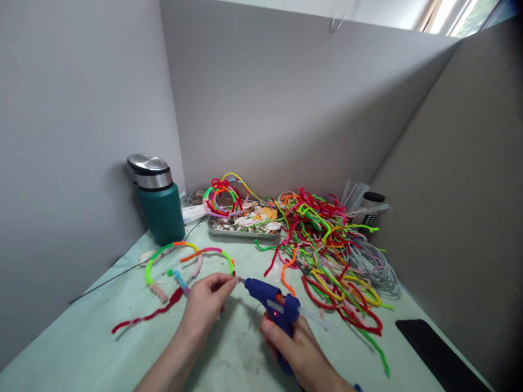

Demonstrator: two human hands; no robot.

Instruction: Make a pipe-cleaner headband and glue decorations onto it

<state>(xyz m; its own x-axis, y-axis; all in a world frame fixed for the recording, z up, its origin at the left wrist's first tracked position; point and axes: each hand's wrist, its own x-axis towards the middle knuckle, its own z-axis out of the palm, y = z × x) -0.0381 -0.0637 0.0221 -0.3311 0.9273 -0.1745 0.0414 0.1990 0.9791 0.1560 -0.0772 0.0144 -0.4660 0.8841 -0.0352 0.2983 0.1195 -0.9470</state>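
My right hand [292, 340] is wrapped round the handle of a blue hot glue gun [267, 296], whose small red light is lit. A clear glue stick [316, 317] sticks out of its back. The gun's nozzle points left, right at the fingertips of my left hand [206, 299]. Those fingers pinch the end of a curved, multicoloured pipe cleaner [212, 250] in orange, pink and green. Behind the left hand lies another bent pipe cleaner piece [151, 264] in green, orange and yellow, and a dark red strand [151, 314] trails to the left. My left fingers partly hide the pinched end.
A green bottle [161, 212] stands at the back left. Beside it, a metal tray [245, 234] holds shell-like pieces, with pipe cleaner rings [223, 198] on top. Tangled pipe cleaners [322, 228] and grey wire coils [379, 269] spread at the right. A black flat object [435, 348] lies front right.
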